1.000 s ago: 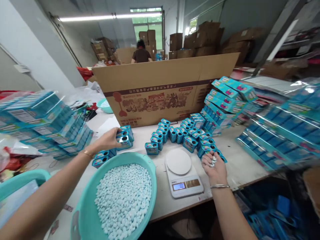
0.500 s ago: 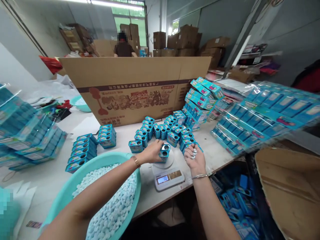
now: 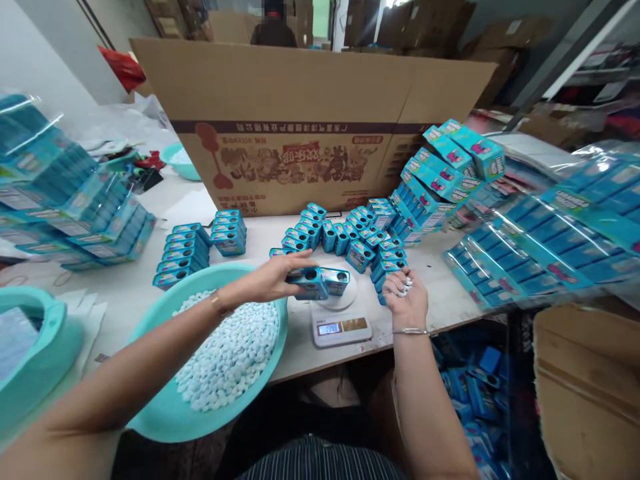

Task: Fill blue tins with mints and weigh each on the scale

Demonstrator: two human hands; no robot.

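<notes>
My left hand [image 3: 280, 277] grips a small blue box [image 3: 311, 285] with a dark round hole in its top, just left of the scale's plate. A second blue box [image 3: 336, 280] sits on the white digital scale [image 3: 343, 331], whose display is lit with digits. Curled at the scale's right, my right hand [image 3: 406, 303] holds several small white candies [image 3: 407, 285]. Below my left forearm is a turquoise basin [image 3: 283, 327] heaped with pale candies [image 3: 230, 353].
Rows of blue boxes [image 3: 360, 257] stand behind the scale, others [image 3: 183, 253] at left. Stacked display packs [image 3: 435, 180] and wrapped packs [image 3: 545, 233] rise at right, more [image 3: 75, 200] at left. A large carton [image 3: 310, 87] walls the back; a person [image 3: 273, 30] is beyond it.
My left hand has drawn one blue box leftward off the scale's plate, while another stays there. The scale's display has changed from zero. My view has tilted down.
</notes>
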